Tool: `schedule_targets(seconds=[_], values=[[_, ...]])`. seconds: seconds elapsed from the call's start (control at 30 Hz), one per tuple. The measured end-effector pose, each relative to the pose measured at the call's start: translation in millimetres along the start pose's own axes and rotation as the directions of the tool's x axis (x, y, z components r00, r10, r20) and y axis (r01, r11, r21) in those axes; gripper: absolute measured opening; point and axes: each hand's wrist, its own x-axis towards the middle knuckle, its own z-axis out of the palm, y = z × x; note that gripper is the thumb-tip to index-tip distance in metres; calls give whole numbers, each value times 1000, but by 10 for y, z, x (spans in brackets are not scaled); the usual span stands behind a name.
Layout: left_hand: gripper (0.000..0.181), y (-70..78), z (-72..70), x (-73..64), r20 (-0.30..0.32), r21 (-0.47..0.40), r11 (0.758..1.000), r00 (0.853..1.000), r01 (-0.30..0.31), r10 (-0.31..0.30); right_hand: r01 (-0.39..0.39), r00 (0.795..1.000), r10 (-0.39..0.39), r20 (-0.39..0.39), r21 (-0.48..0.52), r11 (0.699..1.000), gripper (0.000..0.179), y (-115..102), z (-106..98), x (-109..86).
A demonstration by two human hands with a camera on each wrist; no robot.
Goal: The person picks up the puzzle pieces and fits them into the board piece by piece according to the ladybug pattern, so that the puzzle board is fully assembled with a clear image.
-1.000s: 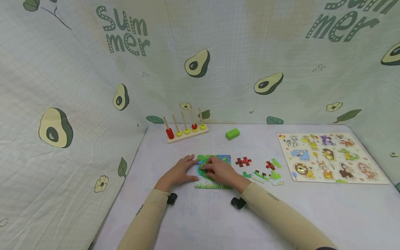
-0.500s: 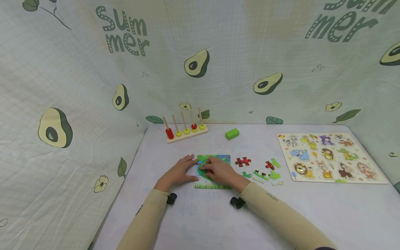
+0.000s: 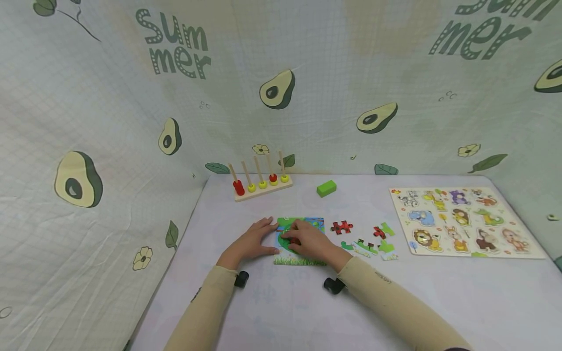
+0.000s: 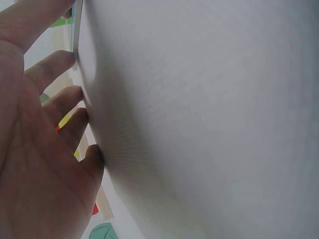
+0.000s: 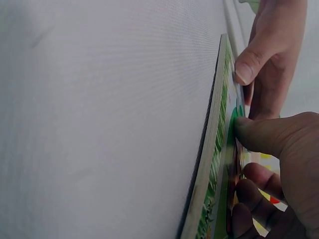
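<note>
On the table lies a small picture puzzle board [image 3: 298,262] with grass along its near edge and a green and red picture. My left hand [image 3: 253,240] rests at the board's left side, fingers spread and fairly straight, fingertips at its edge; the left wrist view shows that palm [image 4: 45,144]. My right hand [image 3: 313,242] lies over the board, its thumb and curled fingers pinching a green puzzle piece [image 5: 233,122] at the surface. Much of that piece is hidden by the fingers. Beside the board lie a red puzzle piece [image 3: 342,227] and several green and red ones.
At the back left stands a wooden peg stand [image 3: 263,189] with red and yellow beads. A green block [image 3: 327,188] sits behind the board. To the right lies a large animal peg-puzzle board [image 3: 443,229]. A printed cloth [image 3: 325,131] hangs behind the table.
</note>
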Motion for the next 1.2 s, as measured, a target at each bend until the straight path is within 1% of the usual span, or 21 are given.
schedule_targets(seconds=[0.1, 0.33, 0.6, 0.83, 0.97, 1.2], values=[[85, 1, -2, 2, -3, -3, 1000, 1000, 1, -1, 7, 1000, -7, -8, 0, 1000, 33, -3, 1, -2], [85, 7, -13, 4, 2, 5, 1000, 1000, 14, -14, -4, 1000, 4, -28, 10, 1000, 31, -14, -1, 4], [83, 10, -16, -3, -12, 0, 1000, 1000, -2, 2, 4, 999, -3, -45, 6, 1000, 31, 3, 27, 11], [83, -5, 2, -6, -12, -2, 1000, 1000, -8, 8, 11, 999, -12, -48, -20, 1000, 31, 10, 53, 3], [84, -17, 18, 0, -6, 11, 1000, 1000, 0, 0, 15, 999, -16, -48, -30, 999, 32, 13, 55, -14], [83, -11, 22, 11, -4, 24, 1000, 1000, 7, -7, 8, 999, -6, -49, 30, 1000, 33, 5, 11, -54]])
